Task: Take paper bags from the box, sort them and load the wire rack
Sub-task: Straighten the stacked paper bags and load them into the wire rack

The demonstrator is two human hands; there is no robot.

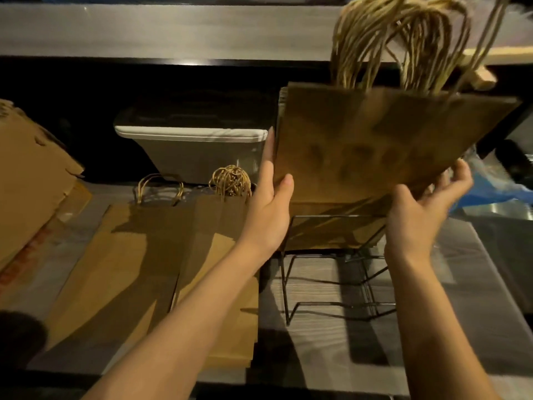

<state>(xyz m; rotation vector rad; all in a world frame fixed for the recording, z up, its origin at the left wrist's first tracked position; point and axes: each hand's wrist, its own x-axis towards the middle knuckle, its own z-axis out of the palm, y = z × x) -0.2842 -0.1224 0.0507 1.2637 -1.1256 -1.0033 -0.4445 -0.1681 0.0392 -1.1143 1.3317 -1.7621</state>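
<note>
I hold a thick stack of brown paper bags (380, 140) upright, twisted rope handles (403, 39) sticking up. My left hand (271, 197) grips its left edge, thumb on the front face. My right hand (424, 209) supports its lower right corner from below. The stack's bottom sits in the rear slot of the black wire rack (326, 284), whose front slots hold nothing. Two piles of flat paper bags (138, 264) lie on the counter to the left, handles pointing away. The cardboard box (28, 183) is at the far left, flaps open.
A grey plastic bin (199, 151) stands behind the flat piles under a dark shelf. A wooden ledge (173, 30) runs across the top. Blue plastic (490, 192) lies at the right. The counter's front edge (288, 382) is near me.
</note>
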